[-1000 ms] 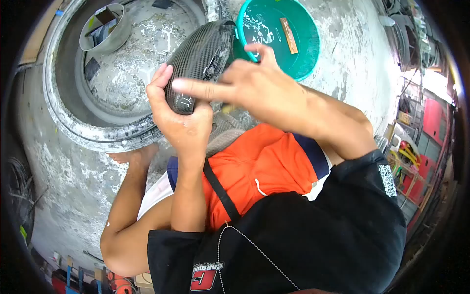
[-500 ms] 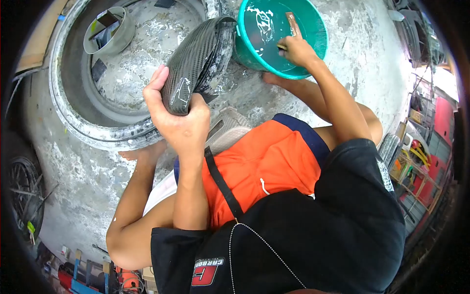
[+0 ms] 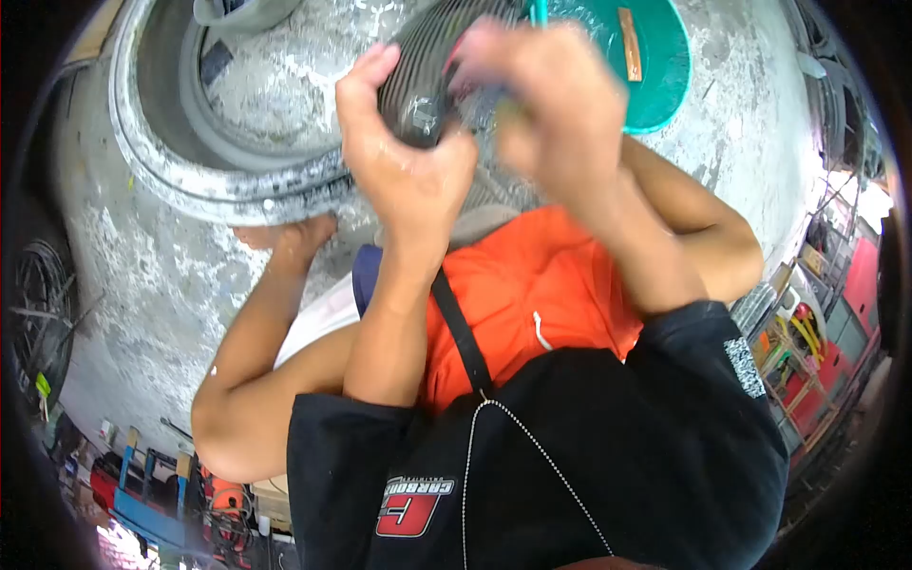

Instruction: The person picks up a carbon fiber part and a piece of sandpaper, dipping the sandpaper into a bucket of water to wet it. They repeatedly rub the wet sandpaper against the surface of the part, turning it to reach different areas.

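Observation:
My left hand [image 3: 404, 180] grips the near end of a curved, dark carbon-fibre part [image 3: 418, 81], its thumb and fingers on either side. The woven surface looks wet and shiny near the hand. Close over the part's right side is my right hand [image 3: 565, 109], smeared by motion, with its fingers curled in. A small yellowish-green bit shows by those fingers, too blurred to name. Whether the right fingers touch the part cannot be made out. The part's far end runs toward the top edge of the view.
A large round ring with a pale, worn rim [image 3: 204, 199] lies on the floor ahead, with a small grey tub [image 3: 252, 14] inside. At the right stands a green bucket [image 3: 670, 90] of water with a flat brown strip [image 3: 630, 43]. A spoked wheel [image 3: 43, 304] is far left.
My right hand has come out of the green bucket, leftward to the carbon-fibre part. My left hand and the part sit further right in view, and the camera view has shifted.

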`<state>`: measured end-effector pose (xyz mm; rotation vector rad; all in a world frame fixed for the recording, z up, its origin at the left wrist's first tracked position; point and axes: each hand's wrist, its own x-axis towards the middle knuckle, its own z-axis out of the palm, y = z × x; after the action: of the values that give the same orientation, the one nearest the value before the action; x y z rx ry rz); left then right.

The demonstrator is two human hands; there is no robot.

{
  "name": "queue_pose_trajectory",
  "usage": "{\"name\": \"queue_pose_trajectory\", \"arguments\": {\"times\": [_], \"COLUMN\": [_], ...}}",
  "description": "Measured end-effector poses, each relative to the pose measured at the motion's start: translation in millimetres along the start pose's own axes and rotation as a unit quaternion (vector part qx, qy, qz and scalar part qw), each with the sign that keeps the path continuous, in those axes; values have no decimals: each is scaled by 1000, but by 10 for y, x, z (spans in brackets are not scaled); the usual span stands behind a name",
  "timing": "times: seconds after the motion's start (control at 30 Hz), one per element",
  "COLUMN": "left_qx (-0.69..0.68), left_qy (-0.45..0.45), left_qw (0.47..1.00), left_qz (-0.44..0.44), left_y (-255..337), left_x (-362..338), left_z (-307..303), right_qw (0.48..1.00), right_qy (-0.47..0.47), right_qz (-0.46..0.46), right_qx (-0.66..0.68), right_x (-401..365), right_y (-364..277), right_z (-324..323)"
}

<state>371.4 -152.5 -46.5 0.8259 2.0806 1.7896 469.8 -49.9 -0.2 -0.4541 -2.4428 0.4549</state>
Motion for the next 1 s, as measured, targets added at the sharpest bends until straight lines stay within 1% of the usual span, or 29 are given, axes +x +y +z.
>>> {"name": "queue_pose_trajectory", "arguments": {"times": [0.03,0.07,0.1,0.13,0.17,0.2,0.23,0.3,0.33,0.37,0.43,0.47,0.5,0.57,0.6,0.63,0.7,0.73,0.77,0.83,0.87,0.9,0.97,1.0], "left_qx": [16,0,-18,-21,-18,-16,-18,-2,-5,-9,-60,-29,-28,-18,4,1,-25,-33,-30,-25,-5,-7,-22,-29], "left_qy": [7,9,16,27,27,27,30,34,30,35,53,35,35,42,40,38,43,46,45,32,39,38,35,45], "left_qw": [1000,1000,1000,999,999,998,998,999,999,999,996,997,998,998,998,999,998,997,998,999,998,998,998,998], "left_qz": [16,9,9,9,35,60,55,40,34,35,41,55,51,31,38,39,36,46,44,36,44,45,40,40], "left_y": [-25,-30,-49,-86,-112,-132,-119,-54,-35,-53,-119,-87,-97,-41,-45,-39,-69,-86,-82,-37,-60,-59,-72,-78], "left_x": [11,-12,17,42,14,-27,-28,3,3,6,-9,8,-7,4,10,2,11,31,18,-5,4,-6,10,6], "left_z": [12,12,42,55,40,29,35,66,58,67,74,25,46,78,70,61,51,50,52,61,72,60,45,44], "right_qw": [999,999,998,1000,1000,1000,1000,999,997,997,998,999,999,998,997,996,999,999,1000,999,999,998,999,999], "right_qy": [19,7,-1,8,14,10,5,30,58,57,50,53,50,-3,57,58,25,-8,2,14,22,44,-3,-17], "right_qz": [35,42,40,13,-3,-23,-25,-8,16,10,-26,3,4,9,37,37,-9,-37,-23,-48,-11,45,-7,-44], "right_qx": [23,-10,-45,-18,9,3,3,-31,-50,-52,-26,3,3,-68,-48,-51,-33,11,9,-14,-23,-20,-51,-5], "right_x": [128,69,44,34,-7,-20,-11,51,79,81,13,-6,15,71,63,45,48,20,-35,-43,-1,8,-21,-29], "right_y": [205,129,19,-208,-393,-347,-196,211,313,187,-298,-431,-359,-14,284,193,-155,-323,-389,-60,128,229,-143,-342], "right_z": [49,49,42,38,29,14,7,45,75,73,86,68,37,-23,77,67,61,-10,-10,2,8,40,1,-35]}}
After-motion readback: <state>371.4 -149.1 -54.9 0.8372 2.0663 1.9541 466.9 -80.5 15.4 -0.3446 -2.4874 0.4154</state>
